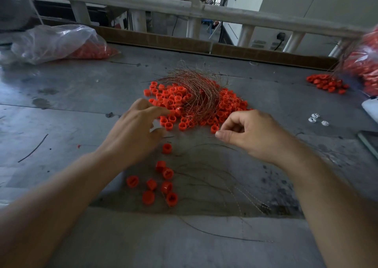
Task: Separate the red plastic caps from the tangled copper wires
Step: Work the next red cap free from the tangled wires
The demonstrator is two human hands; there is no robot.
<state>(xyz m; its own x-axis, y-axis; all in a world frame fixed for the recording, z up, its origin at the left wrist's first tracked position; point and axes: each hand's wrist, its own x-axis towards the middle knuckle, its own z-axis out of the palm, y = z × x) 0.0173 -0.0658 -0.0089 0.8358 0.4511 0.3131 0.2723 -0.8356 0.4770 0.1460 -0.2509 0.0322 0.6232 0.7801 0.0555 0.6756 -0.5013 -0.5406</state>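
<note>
A heap of red plastic caps (176, 100) lies mid-table with a tangle of thin copper wires (196, 87) draped over it. My left hand (135, 130) hovers at the heap's near left edge, fingers spread and loosely bent toward the caps, holding nothing I can see. My right hand (249, 132) sits at the near right edge with fingers curled, thumb and forefinger pinched together beside a cap (214, 129); a thin wire may be in the pinch, too fine to confirm. Several loose caps (161, 183) lie nearer me, beside loose wire strands (225, 188).
The grey worn table (61, 108) carries a clear bag of red caps (61, 42) at far left, another bag with spilled caps (327, 83) at far right, small white pieces (316, 119), and a white railing (184, 7) behind the cardboard back edge.
</note>
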